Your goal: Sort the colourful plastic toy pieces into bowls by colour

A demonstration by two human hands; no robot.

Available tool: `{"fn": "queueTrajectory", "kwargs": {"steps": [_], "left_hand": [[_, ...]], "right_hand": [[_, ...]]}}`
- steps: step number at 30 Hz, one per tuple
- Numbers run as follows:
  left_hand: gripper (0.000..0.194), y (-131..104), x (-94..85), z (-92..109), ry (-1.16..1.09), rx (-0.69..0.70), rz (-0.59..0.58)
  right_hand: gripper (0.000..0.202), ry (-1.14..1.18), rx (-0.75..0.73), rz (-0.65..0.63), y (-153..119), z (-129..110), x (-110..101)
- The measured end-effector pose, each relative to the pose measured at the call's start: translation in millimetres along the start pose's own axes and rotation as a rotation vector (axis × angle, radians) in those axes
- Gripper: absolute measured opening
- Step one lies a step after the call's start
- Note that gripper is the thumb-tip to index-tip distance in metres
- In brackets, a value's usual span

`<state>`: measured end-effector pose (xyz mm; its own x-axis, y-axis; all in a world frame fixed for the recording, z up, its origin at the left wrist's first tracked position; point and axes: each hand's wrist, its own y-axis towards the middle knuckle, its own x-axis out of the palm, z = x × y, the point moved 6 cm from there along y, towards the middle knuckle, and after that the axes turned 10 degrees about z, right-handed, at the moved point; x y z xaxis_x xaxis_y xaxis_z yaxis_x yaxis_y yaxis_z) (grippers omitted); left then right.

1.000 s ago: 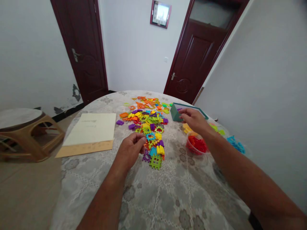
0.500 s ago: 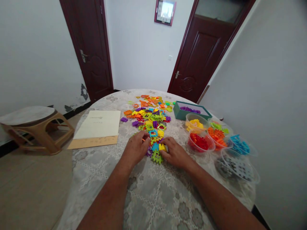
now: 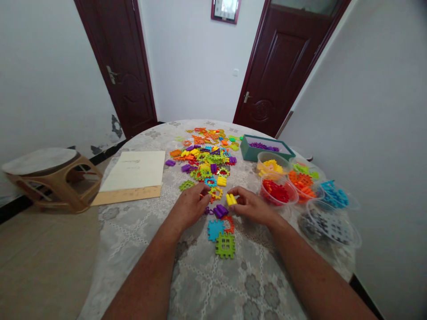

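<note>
My right hand [image 3: 252,205] pinches a yellow plastic building piece [image 3: 231,199] between thumb and fingers, just above the table. My left hand [image 3: 190,206] is closed at the near end of the pile, with a bit of an orange-red building piece [image 3: 202,195] showing at its fingers; most of that piece is hidden. Between the hands lie a purple piece [image 3: 220,211] and a yellow ring-shaped piece [image 3: 216,193]. Closer to me are a blue square piece [image 3: 215,230], an orange toothed piece [image 3: 229,224] and a green lattice square [image 3: 225,246].
A mixed pile of building pieces [image 3: 210,156] stretches toward the far edge. At right stand a green box [image 3: 248,153] with purple pieces and several clear tubs, one a tub of red pieces [image 3: 276,192]. Paper sheets [image 3: 135,169] lie at left; a stool [image 3: 50,178] stands beyond.
The blue square and green lattice square have moved toward me, away from the pile. My right hand has lifted the yellow piece slightly. The pieces between my hands are more spread out.
</note>
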<state>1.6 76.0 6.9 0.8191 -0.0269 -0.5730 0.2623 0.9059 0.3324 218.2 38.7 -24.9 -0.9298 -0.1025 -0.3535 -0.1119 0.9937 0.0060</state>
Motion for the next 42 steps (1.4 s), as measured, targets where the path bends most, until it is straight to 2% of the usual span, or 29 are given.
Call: {"fn": "queueTrajectory", "kwargs": {"steps": [5,8,11,14,18,22,27,31,35,42], "left_hand": [[0.031,-9,15.0,7,-0.034,0.051,-0.146],[0.043,-15,27.9,14,0.090,0.119,-0.213],[0.038,-17,37.1,17,0.245,0.137,-0.250],[0.033,-17,40.0,20,0.295,0.150,-0.266],[0.036,-14,35.9,22,0.216,0.158,-0.220],[0.041,-10,26.4,23,0.114,0.172,-0.093],[0.047,-3,14.0,18,-0.025,0.024,0.035],[0.050,-1,11.0,12,-0.225,-0.093,0.019],[0.049,-1,14.5,7,-0.344,-0.149,-0.028],[0.047,1,18.4,9,-0.299,-0.126,-0.050]], "right_hand": [[0.051,-0.083,-0.040,0.138,0,-8,-1],[0.051,-0.115,-0.068,0.204,-1,-13,-3],[0.051,-0.119,-0.062,0.222,0,-12,-2],[0.051,-0.070,-0.058,0.211,2,-7,2],[0.051,0.114,-0.088,0.191,7,-3,6],[0.053,0.265,-0.037,0.199,9,-4,7],[0.050,0.313,-0.008,0.220,8,-11,6],[0.056,0.336,-0.017,0.235,8,-12,9],[0.056,0.364,-0.041,0.229,8,-11,14],[0.047,0.234,-0.093,0.263,12,5,19]]}}
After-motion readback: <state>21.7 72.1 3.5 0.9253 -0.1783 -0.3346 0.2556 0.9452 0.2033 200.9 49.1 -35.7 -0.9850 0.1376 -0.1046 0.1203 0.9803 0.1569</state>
